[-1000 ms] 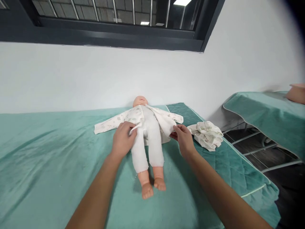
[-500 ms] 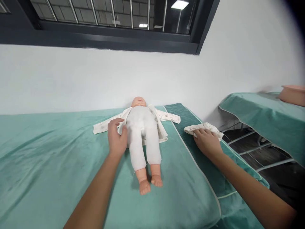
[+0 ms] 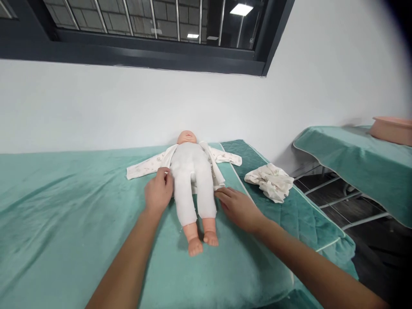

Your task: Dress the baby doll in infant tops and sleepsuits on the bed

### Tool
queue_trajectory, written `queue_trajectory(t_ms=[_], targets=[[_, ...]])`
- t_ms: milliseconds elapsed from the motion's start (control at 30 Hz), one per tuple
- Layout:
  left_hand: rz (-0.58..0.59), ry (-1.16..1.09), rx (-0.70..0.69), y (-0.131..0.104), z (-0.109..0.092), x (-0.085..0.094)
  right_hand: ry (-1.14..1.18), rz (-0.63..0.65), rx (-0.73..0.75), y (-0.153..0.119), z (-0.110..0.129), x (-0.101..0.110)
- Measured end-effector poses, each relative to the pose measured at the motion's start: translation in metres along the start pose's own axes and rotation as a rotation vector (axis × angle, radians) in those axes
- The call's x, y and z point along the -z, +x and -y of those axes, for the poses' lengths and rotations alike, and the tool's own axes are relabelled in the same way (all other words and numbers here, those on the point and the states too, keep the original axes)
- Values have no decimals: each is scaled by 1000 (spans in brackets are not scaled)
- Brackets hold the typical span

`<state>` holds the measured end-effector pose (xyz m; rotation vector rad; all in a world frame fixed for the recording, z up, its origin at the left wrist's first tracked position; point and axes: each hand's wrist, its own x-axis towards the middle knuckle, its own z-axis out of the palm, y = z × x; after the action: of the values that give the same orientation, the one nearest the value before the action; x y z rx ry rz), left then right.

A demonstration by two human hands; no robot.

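Note:
A baby doll [image 3: 193,171] with a white cloth body lies on its back, feet toward me. Its arms are inside the spread sleeves of an open white patterned jacket [image 3: 144,168]. At the jacket's left edge, my left hand [image 3: 159,189] has its fingers pinched together on the fabric. My right hand [image 3: 236,206] touches the jacket's lower right corner beside the doll's leg, fingers closed together on it. A crumpled white patterned cloth [image 3: 272,182] lies to the right, away from both hands.
Green bedding [image 3: 80,223] covers the bed beneath the doll, against a white wall [image 3: 128,103]. A dark-framed window [image 3: 154,53] is above. On the right, another green-covered bed [image 3: 354,150] holds a pink basin [image 3: 392,130], with metal slats below.
My right hand has released the crumpled cloth and moved left to the jacket's corner. My left hand's fingers have closed at the jacket's left edge.

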<state>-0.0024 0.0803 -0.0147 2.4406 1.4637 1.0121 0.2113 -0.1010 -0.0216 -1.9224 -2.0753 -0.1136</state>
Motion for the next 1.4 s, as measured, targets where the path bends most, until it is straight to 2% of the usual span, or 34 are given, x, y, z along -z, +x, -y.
queue_trajectory(t_ms=[100,233,533,733,933,1133,1267,1400], targets=[[119,58,-73,-12,5,2,-4,-49,-80,16,15,-20],[207,62,-95,-23,12,4,-22,-118,-157,24,13,-35],[195,52,-81,-26,12,5,-100,-159,-227,19,12,-37],[265,162,-54,-25,9,8,-91,-172,-219,17,13,-36],[253,137,-50,-25,9,7,-81,-174,-229,16,14,-35],[83,-34,-80,-27,14,5,-34,-196,-204,13,13,-32],[19,-151,-127,-29,15,5,-135,-202,-214,0,-7,-16],[16,-191,-159,-33,14,7,-378,-162,-380,-23,-57,9]])
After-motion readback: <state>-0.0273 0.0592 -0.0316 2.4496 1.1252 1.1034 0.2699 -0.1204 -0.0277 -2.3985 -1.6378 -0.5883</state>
